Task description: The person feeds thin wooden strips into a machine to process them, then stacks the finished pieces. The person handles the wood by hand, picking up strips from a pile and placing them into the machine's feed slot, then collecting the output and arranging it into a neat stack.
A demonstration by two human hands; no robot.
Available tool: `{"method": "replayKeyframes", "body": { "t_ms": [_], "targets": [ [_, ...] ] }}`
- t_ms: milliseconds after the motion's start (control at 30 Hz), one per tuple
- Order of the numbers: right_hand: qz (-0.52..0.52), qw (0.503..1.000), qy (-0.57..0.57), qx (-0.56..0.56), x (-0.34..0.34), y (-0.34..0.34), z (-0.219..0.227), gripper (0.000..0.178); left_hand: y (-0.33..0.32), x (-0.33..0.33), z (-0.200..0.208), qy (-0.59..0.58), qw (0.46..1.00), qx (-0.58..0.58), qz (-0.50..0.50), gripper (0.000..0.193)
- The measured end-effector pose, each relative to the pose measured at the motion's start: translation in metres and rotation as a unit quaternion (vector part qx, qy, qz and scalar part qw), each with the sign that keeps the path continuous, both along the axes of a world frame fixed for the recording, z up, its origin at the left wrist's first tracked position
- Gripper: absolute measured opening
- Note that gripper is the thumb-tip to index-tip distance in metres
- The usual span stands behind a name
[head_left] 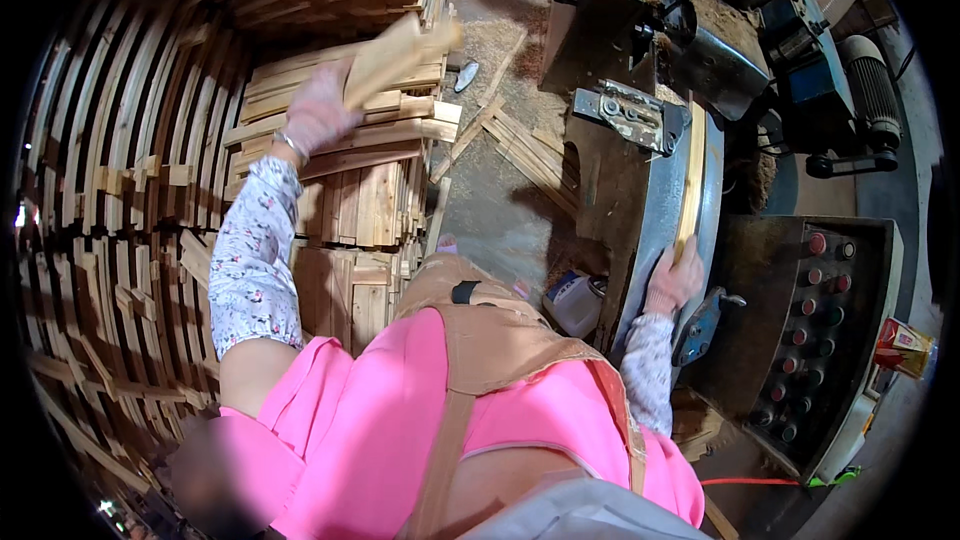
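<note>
My left hand (320,110), gloved, is closed on short wooden boards (388,62) that are smeared by motion; I cannot tell how many there are. It is above a stack of wooden slats (375,155) on the left. My right hand (675,280), also gloved, grips the near end of a long, narrow wooden strip (692,180). The strip lies along the metal machine table (645,190), and its far end runs in beneath the machine's dark parts. A metal guide block (625,115) is fixed on the table, left of the strip.
Tall stacks of slats (100,120) fill the left side. Loose strips (535,160) and sawdust lie on the floor between stack and machine. A white jug (575,302) stands by the machine base. At right are a button panel (815,330), a motor (868,95) and a blue clamp lever (700,330).
</note>
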State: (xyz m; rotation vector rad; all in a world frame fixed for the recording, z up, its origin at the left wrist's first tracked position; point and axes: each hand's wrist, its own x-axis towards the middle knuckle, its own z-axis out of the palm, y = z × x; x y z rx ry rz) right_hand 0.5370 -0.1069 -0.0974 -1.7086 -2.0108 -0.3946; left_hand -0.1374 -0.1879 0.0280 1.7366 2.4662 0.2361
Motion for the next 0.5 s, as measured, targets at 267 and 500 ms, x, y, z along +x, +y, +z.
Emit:
{"method": "replayKeyframes", "body": {
  "t_ms": [267, 500],
  "targets": [
    [0.058, 0.925, 0.275, -0.256, -0.103, 0.067, 0.013, 0.061, 0.118, 0.019, 0.045, -0.661, 0.71, 0.194, -0.146, 0.054],
    [0.202, 0.654, 0.486, -0.544, -0.13, -0.027, 0.079, 0.054, 0.182, 0.202, -0.025, -0.768, 0.59, 0.181, -0.172, 0.054]
  ]
}}
